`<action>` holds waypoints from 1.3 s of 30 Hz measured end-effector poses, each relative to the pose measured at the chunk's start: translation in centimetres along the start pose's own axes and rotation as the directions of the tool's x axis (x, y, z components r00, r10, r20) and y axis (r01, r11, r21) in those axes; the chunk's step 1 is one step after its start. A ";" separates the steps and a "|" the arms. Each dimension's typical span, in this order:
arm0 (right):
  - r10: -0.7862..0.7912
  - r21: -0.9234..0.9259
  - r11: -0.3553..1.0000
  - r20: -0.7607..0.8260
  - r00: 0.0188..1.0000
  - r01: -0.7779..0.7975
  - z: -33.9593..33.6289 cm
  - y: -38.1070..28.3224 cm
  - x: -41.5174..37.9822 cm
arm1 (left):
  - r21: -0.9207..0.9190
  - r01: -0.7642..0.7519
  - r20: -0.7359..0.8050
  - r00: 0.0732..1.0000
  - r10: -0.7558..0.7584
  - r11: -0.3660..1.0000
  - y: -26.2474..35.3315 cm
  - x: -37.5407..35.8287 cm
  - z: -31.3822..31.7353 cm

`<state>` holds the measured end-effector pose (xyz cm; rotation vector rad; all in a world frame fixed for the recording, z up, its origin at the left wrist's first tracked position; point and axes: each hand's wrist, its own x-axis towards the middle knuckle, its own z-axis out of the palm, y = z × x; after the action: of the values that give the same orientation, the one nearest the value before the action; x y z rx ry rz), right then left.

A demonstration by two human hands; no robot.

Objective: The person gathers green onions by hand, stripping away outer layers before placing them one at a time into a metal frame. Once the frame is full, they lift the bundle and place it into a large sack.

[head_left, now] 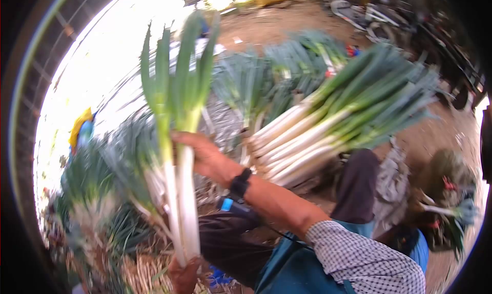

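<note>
My right hand (pixel 205 158), with a dark band on its wrist, is closed around two leeks (pixel 188 207) where the white shafts turn green. The leeks stand nearly upright, leaves spreading at the top. At their root ends, my left hand (pixel 184 276) is closed on the bases; the frame's lower edge cuts off part of it. Right of my forearm lies a large pile of leeks (pixel 307 135), white ends toward me and green leaves pointing up and right.
More bunches of leeks (pixel 87 186) stand at left, with loose stalks (pixel 143 273) below. Further bunches (pixel 246 81) lie behind on silvery sheeting (pixel 225 122). Another person (pixel 446 191) sits at right near some leeks. Metal clutter (pixel 374 17) fills the back right.
</note>
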<state>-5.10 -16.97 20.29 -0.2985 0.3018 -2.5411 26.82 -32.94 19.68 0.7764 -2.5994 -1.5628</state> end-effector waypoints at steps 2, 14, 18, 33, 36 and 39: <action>-0.085 -0.078 0.993 0.095 0.992 0.092 2.7 -4.2 -1.6 | -0.003 -0.078 0.039 0.996 0.078 0.997 2.8 1.0 2.6; -0.732 -0.673 0.545 -0.090 0.675 0.501 4.3 -30.7 -16.5 | -0.170 -0.338 0.576 0.728 0.371 0.926 16.5 14.7 20.8; -0.829 -0.786 0.459 -0.210 0.518 0.415 -4.2 -33.3 -20.7 | -0.345 0.008 0.702 0.666 0.252 0.939 15.7 20.0 28.8; -0.290 -0.465 -0.878 0.329 0.899 -0.113 -7.4 -39.5 -25.2 | -0.131 0.072 0.773 0.632 0.056 0.989 10.6 28.1 34.6; -0.142 -0.300 -0.951 0.220 0.965 -0.071 -9.4 -40.2 -22.8 | -0.150 0.102 0.765 0.642 0.050 0.983 11.2 28.0 34.5; -0.038 -0.204 -0.979 0.139 0.990 -0.009 -10.0 -40.1 -21.5 | -0.108 0.012 0.729 0.680 0.071 0.994 12.7 27.6 33.7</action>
<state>-10.45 29.30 18.62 -0.9929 3.2983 -0.0222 -11.21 -11.87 6.74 0.0552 -2.9250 -2.3671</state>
